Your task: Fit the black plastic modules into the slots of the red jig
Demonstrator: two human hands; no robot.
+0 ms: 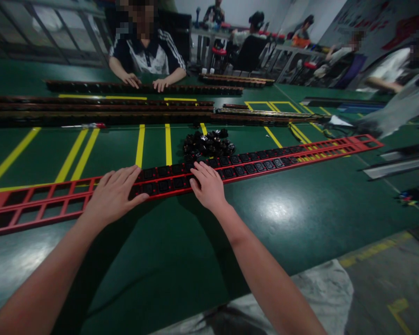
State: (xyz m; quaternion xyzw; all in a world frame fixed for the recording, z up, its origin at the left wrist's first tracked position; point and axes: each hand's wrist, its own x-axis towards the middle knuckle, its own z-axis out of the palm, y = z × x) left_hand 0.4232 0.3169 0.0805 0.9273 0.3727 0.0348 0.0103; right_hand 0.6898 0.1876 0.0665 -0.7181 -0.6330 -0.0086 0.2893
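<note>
A long red frame (38, 207) with two rows of rectangular slots lies across the green table (282, 209). Black sockets (251, 165) fill its middle and right part; the left slots stand hollow. My left hand (113, 195) lies flat on the frame, fingers stretched out, at the edge of the filled section. My right hand (207, 186) rests on the frame too, fingers pressed down on the sockets. Just behind it sits a heap of loose black sockets (209, 143).
Several dark long strips (101, 109) lie across the far side of the table, where a person's two hands (146, 83) rest on one. A red-handled screwdriver (87, 125) lies by them. Yellow lines mark the table. Other people sit at benches behind.
</note>
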